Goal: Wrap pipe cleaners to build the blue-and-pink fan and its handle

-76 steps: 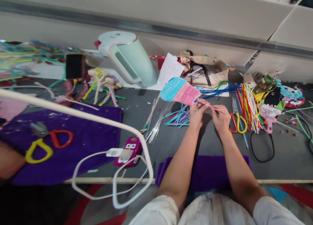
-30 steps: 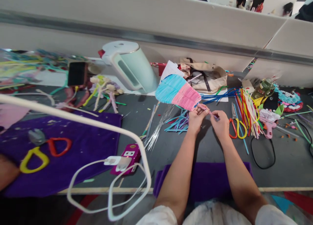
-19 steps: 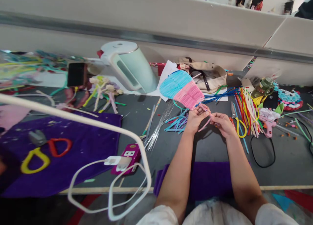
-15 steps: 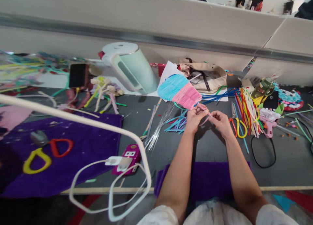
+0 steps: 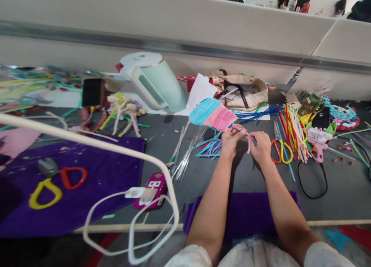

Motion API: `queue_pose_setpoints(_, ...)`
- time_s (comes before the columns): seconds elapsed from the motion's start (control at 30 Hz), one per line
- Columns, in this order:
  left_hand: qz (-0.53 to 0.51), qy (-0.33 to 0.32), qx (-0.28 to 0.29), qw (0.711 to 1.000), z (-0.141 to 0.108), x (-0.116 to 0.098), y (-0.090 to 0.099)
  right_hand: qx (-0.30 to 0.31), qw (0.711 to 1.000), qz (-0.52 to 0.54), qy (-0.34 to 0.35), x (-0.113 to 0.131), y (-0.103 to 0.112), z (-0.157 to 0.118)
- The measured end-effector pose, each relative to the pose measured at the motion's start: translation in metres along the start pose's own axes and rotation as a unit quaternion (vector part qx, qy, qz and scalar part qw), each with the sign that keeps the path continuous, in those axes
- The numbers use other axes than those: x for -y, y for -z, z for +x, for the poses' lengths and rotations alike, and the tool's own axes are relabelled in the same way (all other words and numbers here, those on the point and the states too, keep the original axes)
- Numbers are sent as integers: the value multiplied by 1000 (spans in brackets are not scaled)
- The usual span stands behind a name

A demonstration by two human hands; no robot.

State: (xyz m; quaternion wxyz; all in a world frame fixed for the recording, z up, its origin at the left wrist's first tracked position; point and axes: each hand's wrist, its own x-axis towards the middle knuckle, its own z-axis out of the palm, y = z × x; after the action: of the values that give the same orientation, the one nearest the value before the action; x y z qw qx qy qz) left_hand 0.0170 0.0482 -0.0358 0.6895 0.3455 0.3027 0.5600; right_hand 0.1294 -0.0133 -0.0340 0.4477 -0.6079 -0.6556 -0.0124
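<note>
My left hand [image 5: 231,141] is closed on the narrow end of a fan-shaped piece [image 5: 213,114], blue at its wide end and pink toward the grip. A pink pipe cleaner [image 5: 248,141] wraps around that narrow end, and its loose end hangs down between the hands. The curled fingers of my right hand [image 5: 261,146] are closed at this pipe cleaner; the exact pinch is partly hidden. Short blue and purple pipe cleaners [image 5: 210,148] lie on the table just left of my left hand. Scissors with red and yellow handles [image 5: 285,151] lie right of my right hand.
A pale green kettle [image 5: 165,81] and a beige bag [image 5: 255,93] stand at the back. On the left, a white cable [image 5: 130,151] crosses over purple cloth [image 5: 110,174] and a pink socket block [image 5: 152,187]. Colourful pipe cleaners [image 5: 292,131] and a pink glue gun [image 5: 319,147] lie right.
The fan-shaped piece has tipped lower, its wide end dropping. My right hand has turned a little, and the pink pipe cleaner's loop between the hands has become a hanging end.
</note>
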Motion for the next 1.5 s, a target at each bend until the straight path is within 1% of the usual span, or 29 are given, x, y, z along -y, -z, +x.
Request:
queue_pose_setpoints(0.07,5,-10,3,1000,-1,0,0,-11,995,76,-61,4,1,1)
queue_pose_setpoints(0.1,11,-18,4,1000,-1,0,-1,-14,986,132,-102,5,1,2)
queue_pose_setpoints(0.13,18,-29,6,999,-2,0,-1,-15,968,201,-149,7,0,3)
queue_pose_setpoints(0.17,24,-41,8,999,-2,0,-2,-13,940,277,-199,7,-1,4)
queue_pose_setpoints(0.2,30,-53,10,998,-3,-1,-2,-7,902,353,-250,7,-2,5)
queue_pose_setpoints(0.27,42,-73,18,996,-4,-2,-3,21,811,473,-344,4,-5,6)
queue_pose_setpoints(0.3,51,-79,23,995,-4,-2,-4,38,770,510,-382,3,-6,6)
queue_pose_setpoints(0.33,61,-84,25,994,-4,-3,-5,54,739,532,-410,1,-8,5)
queue_pose_setpoints(0.37,71,-88,25,993,-4,-3,-5,63,722,542,-426,0,-9,5)
queue_pose_setpoints(0.4,78,-91,21,993,-4,-4,-6,65,720,541,-430,-1,-10,5)
queue_pose_setpoints(0.43,82,-95,15,992,-3,-4,-6,56,732,531,-422,-1,-10,5)
queue_pose_setpoints(0.47,81,-97,6,992,-2,-3,-6,39,757,513,-404,-1,-11,4)
queue_pose_setpoints(0.57,63,-94,-26,993,1,-1,-3,-31,850,417,-322,-1,-9,5)
queue_pose_setpoints(0.67,32,-75,-72,994,5,1,1,-89,926,263,-256,-2,-5,4)
queue_pose_setpoints(0.73,12,-61,-98,993,6,2,4,-112,963,155,-188,-1,-2,2)
queue_pose_setpoints(0.8,-1,-49,-106,993,7,3,6,-106,987,74,-98,1,-1,-1)
queue_pose_setpoints(0.87,-8,-44,-103,994,7,3,6,-82,996,14,-29,3,-3,-3)
queue_pose_setpoints(0.93,-11,-39,-99,994,6,3,5,-62,997,-35,5,4,-5,-5)
queue_pose_setpoints(1.03,-8,-32,-91,995,5,3,2,-53,995,-82,18,3,-7,-5)
queue_pose_setpoints(1.2,-3,-24,-81,996,1,2,-3,-57,991,-123,21,-3,-6,-4)
queue_pose_setpoints(1.3,7,-24,-61,998,-2,1,-5,-55,991,-121,17,-4,-6,-3)
queue_pose_setpoints(1.37,16,-32,-45,998,-2,-1,-5,-49,994,-100,5,-2,-6,-3)
queue_pose_setpoints(1.43,29,-44,-28,998,-2,-3,-3,-42,997,-62,-18,1,-5,-2)
queue_pose_setpoints(1.5,45,-54,-8,998,-1,-4,1,-26,998,7,-57,3,-4,0)
